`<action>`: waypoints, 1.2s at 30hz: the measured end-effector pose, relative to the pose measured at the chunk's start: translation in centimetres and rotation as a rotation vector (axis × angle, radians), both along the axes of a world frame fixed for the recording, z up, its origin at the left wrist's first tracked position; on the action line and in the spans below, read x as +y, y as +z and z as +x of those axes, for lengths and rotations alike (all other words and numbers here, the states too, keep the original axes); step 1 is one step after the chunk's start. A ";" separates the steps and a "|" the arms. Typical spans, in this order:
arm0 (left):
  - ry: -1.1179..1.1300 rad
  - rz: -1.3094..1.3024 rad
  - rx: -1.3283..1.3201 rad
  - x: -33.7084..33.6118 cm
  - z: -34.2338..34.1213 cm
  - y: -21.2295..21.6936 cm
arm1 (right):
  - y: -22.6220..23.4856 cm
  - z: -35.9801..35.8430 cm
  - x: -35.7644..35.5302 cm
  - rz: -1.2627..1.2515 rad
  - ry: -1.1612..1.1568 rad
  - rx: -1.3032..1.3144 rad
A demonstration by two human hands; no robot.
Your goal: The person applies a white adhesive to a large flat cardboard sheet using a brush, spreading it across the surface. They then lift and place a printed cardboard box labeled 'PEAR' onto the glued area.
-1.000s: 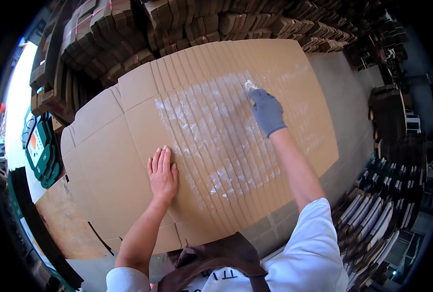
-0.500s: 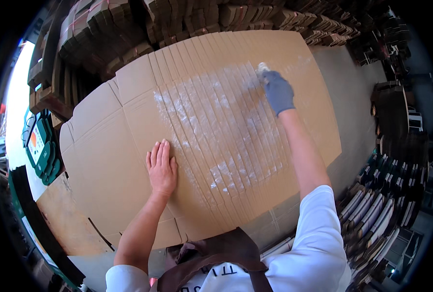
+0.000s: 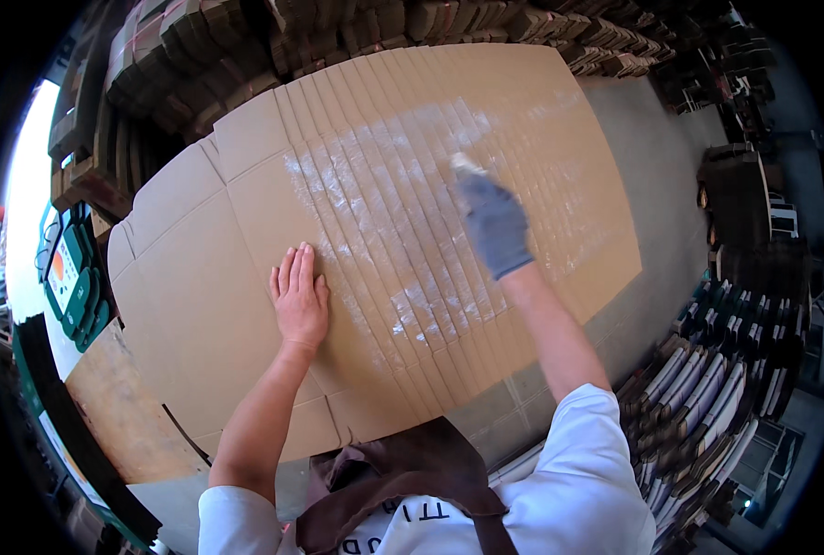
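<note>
Several flat brown cardboard sheets (image 3: 185,314) lie fanned out in front of me, their edges overlapping in narrow, near-parallel strips. A shiny whitish wet film (image 3: 410,310) covers much of these strips. My left hand (image 3: 299,303) is bare and rests flat on the cardboard left of the strips, fingers stretched out. In a grey glove, my right hand (image 3: 497,227) is closed over the right part of the strips. A small whitish wad or brush end (image 3: 467,165) sticks out beyond its fingers, touching or close to the cardboard; its exact kind is blurred.
Bundled cardboard stacks (image 3: 190,42) stand beyond the far edge. Green printed pieces (image 3: 77,277) lie at the left, near a wooden pallet (image 3: 92,190). Rows of stacked board pieces (image 3: 699,398) stand at the lower right. A bare wooden board (image 3: 120,398) shows at the lower left.
My gloved right hand has swept left and toward me across the strips with the whitish thing. The wet film reaches further over the right-hand strips. My left hand stays flat on the cardboard.
</note>
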State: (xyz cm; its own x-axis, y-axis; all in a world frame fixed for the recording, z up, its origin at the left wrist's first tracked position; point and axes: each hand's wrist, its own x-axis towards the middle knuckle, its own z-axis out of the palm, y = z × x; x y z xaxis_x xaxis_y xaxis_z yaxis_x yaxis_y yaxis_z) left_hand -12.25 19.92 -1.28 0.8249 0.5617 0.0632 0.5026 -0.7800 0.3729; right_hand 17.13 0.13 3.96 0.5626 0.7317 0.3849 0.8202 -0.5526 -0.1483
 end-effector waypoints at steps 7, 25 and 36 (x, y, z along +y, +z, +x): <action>-0.003 0.015 0.000 -0.1 0.3 0.1 | 1.8 4.6 -0.2 -0.200 -0.276 0.143; -0.013 0.023 -0.030 0.2 0.6 -0.1 | 1.8 -3.0 -4.0 -0.098 -0.145 0.088; -0.002 0.015 -0.028 0.2 0.3 -0.3 | 3.8 -16.2 -6.7 -0.075 -0.004 0.220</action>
